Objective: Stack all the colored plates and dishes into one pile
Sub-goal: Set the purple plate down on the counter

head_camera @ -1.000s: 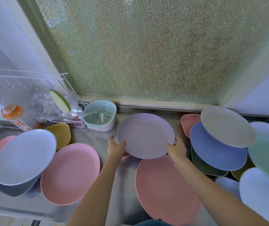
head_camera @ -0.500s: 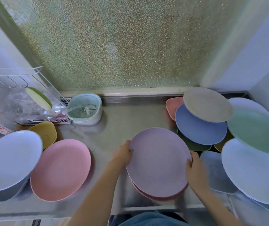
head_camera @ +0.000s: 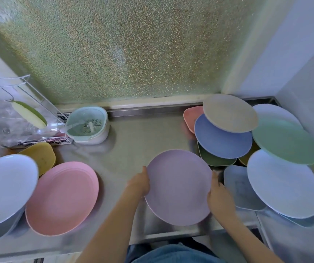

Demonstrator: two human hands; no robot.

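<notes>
Since half a second ago, we see the lilac plate (head_camera: pixel 178 186) has settled a touch nearer the counter's front edge, and the red rim that peeked out beneath it no longer shows. Both hands stay on it: our left hand (head_camera: pixel 140 184) grips the left rim, fingers curled under and out of sight, and our right hand (head_camera: pixel 219 195) grips the right rim, thumb on top. Each grip is closed around that plate, one on either side.

We're on a steel counter (head_camera: pixel 144 135) before a frosted window. Off to the left lies a pink plate (head_camera: pixel 62 198), its left edge tucked under a pale blue plate (head_camera: pixel 4 188) that sits tilted on something grey. Behind those, a yellow dish (head_camera: pixel 42 156).

Over on the right, it's a jumble. A beige plate (head_camera: pixel 230 112) overlaps a blue plate (head_camera: pixel 222 139), which covers a dark green dish (head_camera: pixel 215 160). A salmon dish (head_camera: pixel 191 116) peeks out behind. A mint green plate (head_camera: pixel 285 141) leans over a white plate (head_camera: pixel 283 185), and a grey-blue dish (head_camera: pixel 237 186) lies just beside our right hand.

At the back left stand a mint strainer tub (head_camera: pixel 87 126) and a wire rack (head_camera: pixel 19 118).
</notes>
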